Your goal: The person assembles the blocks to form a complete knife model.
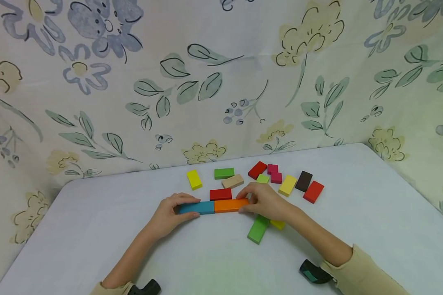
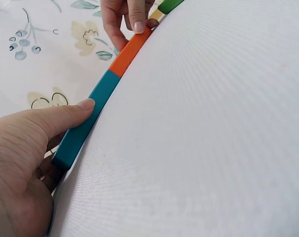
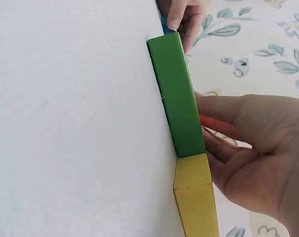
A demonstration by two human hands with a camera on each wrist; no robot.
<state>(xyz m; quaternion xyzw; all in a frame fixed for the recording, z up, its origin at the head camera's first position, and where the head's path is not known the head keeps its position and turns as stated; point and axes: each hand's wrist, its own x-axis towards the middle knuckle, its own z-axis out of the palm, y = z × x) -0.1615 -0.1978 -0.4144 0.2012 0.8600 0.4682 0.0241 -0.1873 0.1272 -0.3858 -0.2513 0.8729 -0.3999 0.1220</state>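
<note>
Head view: the left hand (image 1: pixel 166 214) pinches the blue block (image 1: pixel 201 207) by its left end; the right hand (image 1: pixel 267 201) pinches the orange block (image 1: pixel 228 205) by its right end; the blocks meet end to end on the tabletop (image 1: pixel 206 262); a red block (image 1: pixel 220 194) lies just behind them, a green block (image 1: pixel 257 231) just nearside of the right hand; the tabletop runs on leftward, its edge well apart from the left hand.

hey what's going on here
Someone is busy at a white table. The left-hand grip holds a blue block by its outer end, and the right-hand grip pinches an orange block by its outer end. The two touch end to end. A red block lies just beyond the orange one, and other blocks are scattered around.
</note>
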